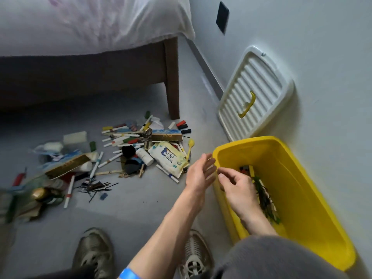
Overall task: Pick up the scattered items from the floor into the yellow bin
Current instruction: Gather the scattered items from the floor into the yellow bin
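The yellow bin [314, 198] stands on the floor at the right, with a few thin dark sticks and pens [263, 196] on its bottom. My right hand [235, 188] hovers over the bin's near-left rim, fingers loosely curled, holding nothing I can see. Just left of the rim, my left hand [201, 174] has straight fingers and is empty. A heap of scattered items [141, 146] lies on the floor to the left: markers, a white wipes pack [169, 160], a white bottle [144, 156], a yellow spoon [190, 147], dark hairpins [96, 188].
A white ribbed lid [255, 91] with a yellow handle leans on the wall behind the bin. A bed with a brown frame leg [173, 77] stands beyond the heap. More clutter [46, 178] lies far left. My two shoes [94, 252] are on the floor near me.
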